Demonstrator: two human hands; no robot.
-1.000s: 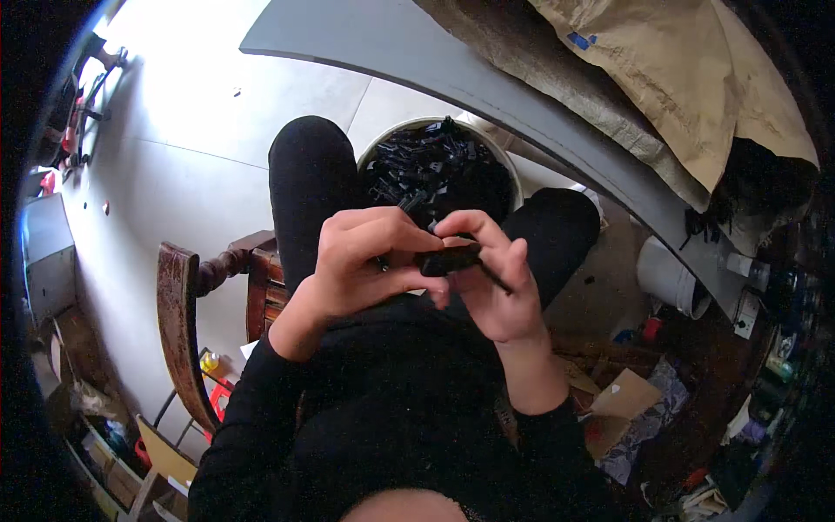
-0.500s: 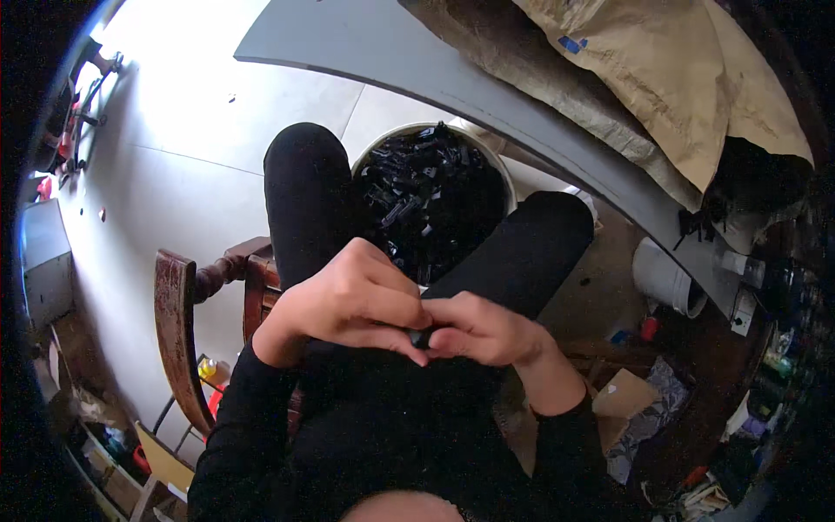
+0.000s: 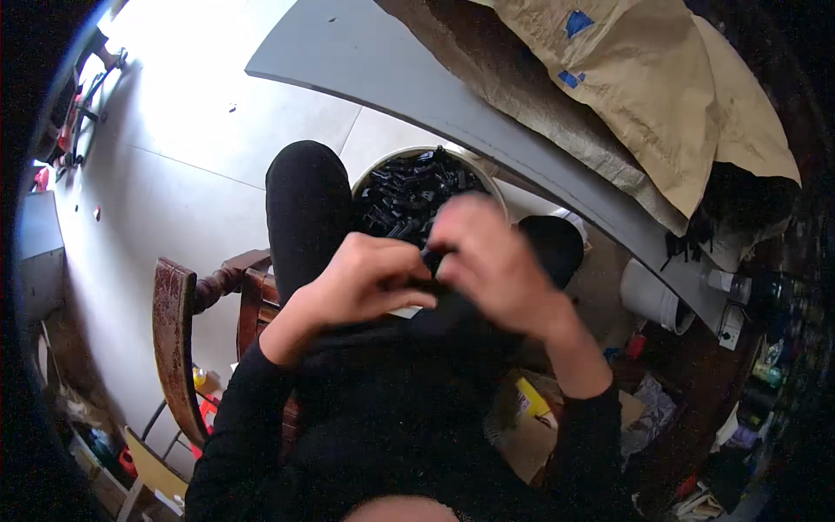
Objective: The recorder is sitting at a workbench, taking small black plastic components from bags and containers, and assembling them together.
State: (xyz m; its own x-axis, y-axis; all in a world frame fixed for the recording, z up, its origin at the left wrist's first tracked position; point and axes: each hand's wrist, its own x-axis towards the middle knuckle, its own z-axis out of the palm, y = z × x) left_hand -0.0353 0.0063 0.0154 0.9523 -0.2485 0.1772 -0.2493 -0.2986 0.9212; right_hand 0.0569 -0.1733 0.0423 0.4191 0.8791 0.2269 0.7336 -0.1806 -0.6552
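Observation:
A small black piece [image 3: 430, 260], too small and blurred to name, shows between my two hands above my lap. My right hand [image 3: 496, 265], smeared by motion, has its bent fingers and thumb closed at that piece. Beside it on the left, my left hand [image 3: 361, 277] has curled fingers with the thumb apart from them, and the gap between looks bare. Its fingertips come close to the black piece; whether they touch cannot be told. Just beyond my hands, a round pale bucket [image 3: 358, 181] between my knees holds many small black plastic parts [image 3: 404, 191].
A grey panel [image 3: 383, 65] slants past the bucket, with brown paper sacking [image 3: 644, 96] on it. To my left stands a worn wooden chair [image 3: 174, 339]. A white pail [image 3: 648, 291] lies tipped at the right, and an open cardboard box [image 3: 531, 439] sits beside my right arm.
My hands have moved away from my body toward the bucket. The right hand has risen and turned, and the left thumb has parted from the fingers. The whole view has shifted slightly.

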